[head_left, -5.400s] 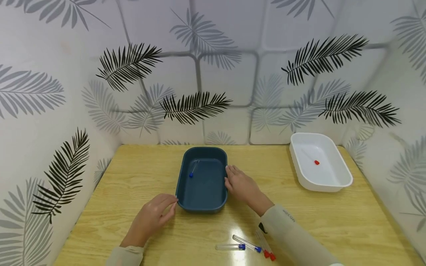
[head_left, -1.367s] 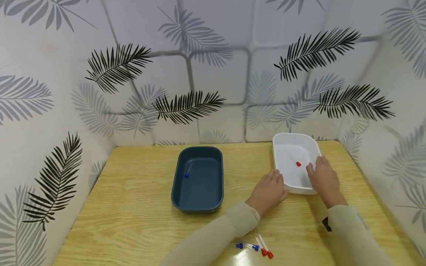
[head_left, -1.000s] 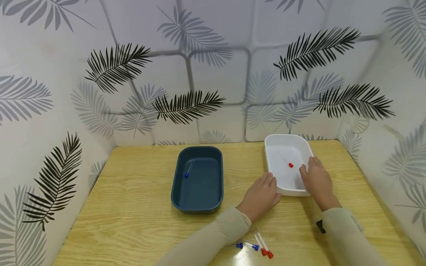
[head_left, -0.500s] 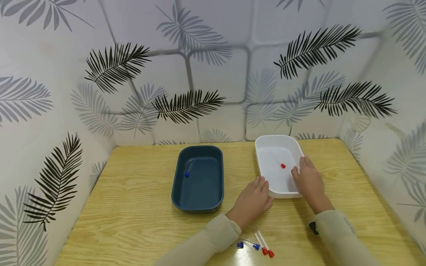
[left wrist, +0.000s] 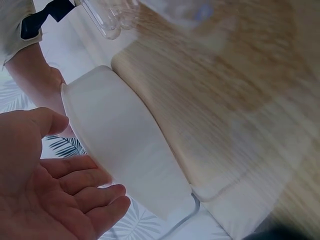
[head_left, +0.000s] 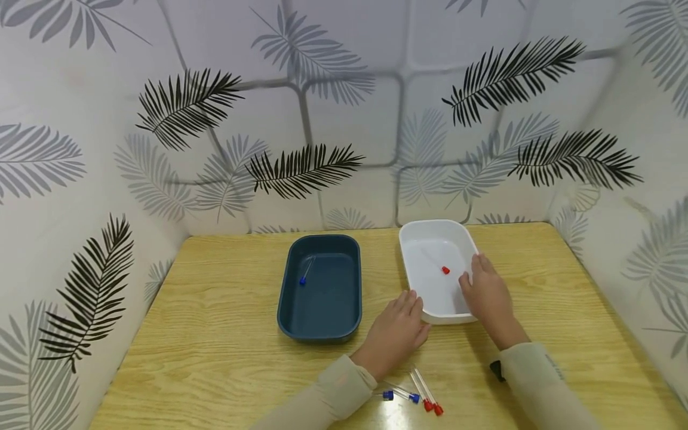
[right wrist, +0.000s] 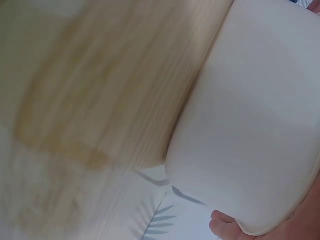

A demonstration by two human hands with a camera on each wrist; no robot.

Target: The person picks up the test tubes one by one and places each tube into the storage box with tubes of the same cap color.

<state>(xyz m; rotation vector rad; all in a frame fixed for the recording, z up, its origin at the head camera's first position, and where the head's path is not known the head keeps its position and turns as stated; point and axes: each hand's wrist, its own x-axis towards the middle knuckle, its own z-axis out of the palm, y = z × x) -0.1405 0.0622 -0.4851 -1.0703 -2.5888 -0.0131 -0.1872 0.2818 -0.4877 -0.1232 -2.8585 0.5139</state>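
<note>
Here — left hand [head_left: 394, 327], right hand [head_left: 488, 295], touching white tray [head_left: 433, 294]

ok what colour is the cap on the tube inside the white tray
Red. The cap shows best from the head view, inside the tray.

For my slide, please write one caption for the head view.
Left hand and right hand at the edges of a white tray; dark blue tray and capped tubes nearby.
</note>
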